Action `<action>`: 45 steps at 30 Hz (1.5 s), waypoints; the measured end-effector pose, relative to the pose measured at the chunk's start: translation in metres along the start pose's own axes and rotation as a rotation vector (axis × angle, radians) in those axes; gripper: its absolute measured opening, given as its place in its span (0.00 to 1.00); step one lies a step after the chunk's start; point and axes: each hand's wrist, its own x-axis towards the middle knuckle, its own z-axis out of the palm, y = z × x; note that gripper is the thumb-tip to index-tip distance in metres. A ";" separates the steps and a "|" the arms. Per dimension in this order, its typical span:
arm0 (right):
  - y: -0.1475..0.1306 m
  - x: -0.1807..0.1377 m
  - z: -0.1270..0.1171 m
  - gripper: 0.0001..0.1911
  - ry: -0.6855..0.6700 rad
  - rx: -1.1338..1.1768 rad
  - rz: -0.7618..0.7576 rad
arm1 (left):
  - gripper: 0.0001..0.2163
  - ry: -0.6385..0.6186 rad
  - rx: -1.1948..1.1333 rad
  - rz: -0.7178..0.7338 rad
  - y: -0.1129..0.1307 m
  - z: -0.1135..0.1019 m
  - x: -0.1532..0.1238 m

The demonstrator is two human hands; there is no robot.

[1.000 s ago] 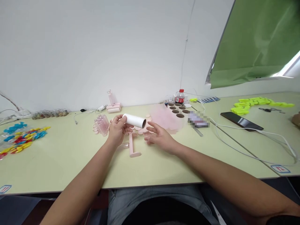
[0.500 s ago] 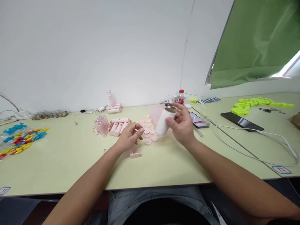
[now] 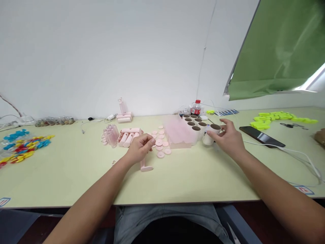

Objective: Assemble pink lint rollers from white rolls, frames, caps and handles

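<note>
In my right hand (image 3: 230, 139) is a white cardboard tube (image 3: 208, 139) with a brown inside, upright at the right end of a group of similar tubes (image 3: 196, 130). Thumb and fingers grip it near its top rim. A pale pink translucent sheet (image 3: 179, 132) lies left of the tubes. My left hand (image 3: 139, 148) is closed in a pinch; whatever is between its fingertips, if anything, is hidden. Below it on the table rests a pink piece with a flat oval foot (image 3: 146, 168). Several pink discs (image 3: 160, 154) lie just right of that hand.
Pink holder parts (image 3: 130, 137) and clear pink tubes (image 3: 111, 136) stand left of centre. Colourful plastic pieces (image 3: 24, 149) lie far left. A cola bottle (image 3: 196, 108) stands at the back. A black phone (image 3: 261, 136), white cable (image 3: 302, 153) and neon-yellow bundles (image 3: 275, 117) are at right.
My right hand has carried the white tube right and down, from above the pink sheet to the group of tubes. My left hand stays nearly still.
</note>
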 end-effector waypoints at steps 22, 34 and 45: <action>0.012 -0.009 0.031 0.41 -0.253 -0.009 -0.003 | 0.14 0.006 0.086 0.005 -0.001 -0.006 0.001; 0.005 -0.009 0.020 0.41 -0.189 0.121 0.051 | 0.07 -0.153 0.649 -0.338 0.005 -0.038 -0.001; -0.043 -0.019 0.020 0.23 0.044 0.434 -0.336 | 0.04 -0.378 0.596 -0.333 -0.005 -0.046 -0.009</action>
